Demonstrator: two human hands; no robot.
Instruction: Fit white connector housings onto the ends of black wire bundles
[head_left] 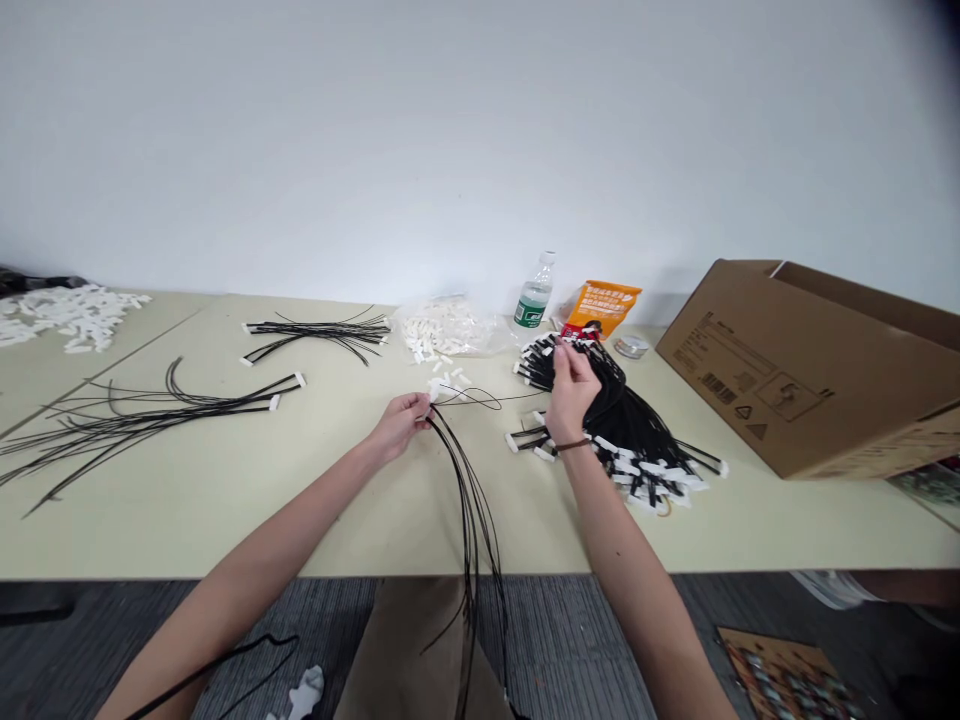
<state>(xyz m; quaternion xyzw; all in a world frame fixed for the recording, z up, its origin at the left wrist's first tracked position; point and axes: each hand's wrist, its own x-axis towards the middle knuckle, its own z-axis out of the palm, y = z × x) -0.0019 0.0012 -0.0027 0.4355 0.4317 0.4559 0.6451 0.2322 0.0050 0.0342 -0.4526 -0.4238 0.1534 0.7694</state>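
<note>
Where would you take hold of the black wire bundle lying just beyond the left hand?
Grip the black wire bundle around its middle, coming from above: the strands run close together there, while they fan apart towards the white connectors at its ends.

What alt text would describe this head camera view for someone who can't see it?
Two bare hands work over a cream table: the left hand pinches white connectors on long black wires, and the right hand grips a large bundle of white-tipped black wires. A cardboard box sits at the right.
</note>
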